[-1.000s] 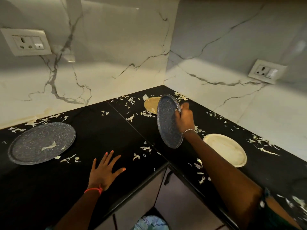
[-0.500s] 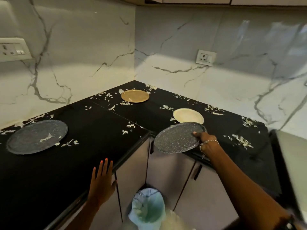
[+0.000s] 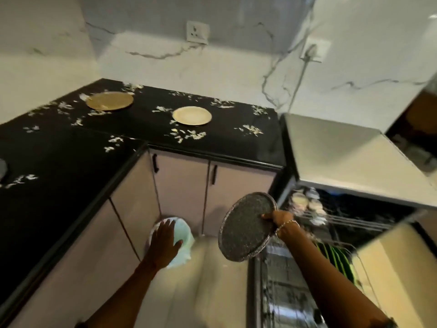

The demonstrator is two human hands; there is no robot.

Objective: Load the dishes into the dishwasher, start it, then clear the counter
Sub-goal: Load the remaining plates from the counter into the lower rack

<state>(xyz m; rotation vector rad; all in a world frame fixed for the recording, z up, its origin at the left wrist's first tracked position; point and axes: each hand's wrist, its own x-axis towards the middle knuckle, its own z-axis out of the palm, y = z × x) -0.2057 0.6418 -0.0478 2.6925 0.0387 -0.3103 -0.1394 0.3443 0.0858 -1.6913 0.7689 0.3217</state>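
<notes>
Grey plate (image 3: 2,168) cut by left edge, dishwasher rack (image 3: 350,221) contents blurred, bin (image 3: 184,233) partly behind left hand (image 3: 164,242), right hand (image 3: 280,220) fingers behind speckled plate (image 3: 246,229).

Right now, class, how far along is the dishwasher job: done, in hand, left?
Done: a few dishes sit in the open dishwasher. In hand: the right hand holds a grey plate. Left: gold plate, cream plate and scraps on the counter; then starting it.
</notes>
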